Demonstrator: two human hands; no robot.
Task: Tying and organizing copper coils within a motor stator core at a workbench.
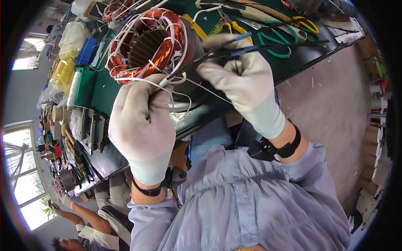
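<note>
Hands (142, 117) at leads (289, 45) nr bench (207, 115) edge

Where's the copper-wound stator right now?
The copper-wound stator sits upper left of centre in the head view, on the green bench, just beyond the left hand.

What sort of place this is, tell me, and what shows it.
Probably an electric-motor winding workshop: a stator wound with copper wire sits on a green bench, with yellow-handled pliers lying near it.

Head-mtd fisheye cam, downward, nr.
</note>
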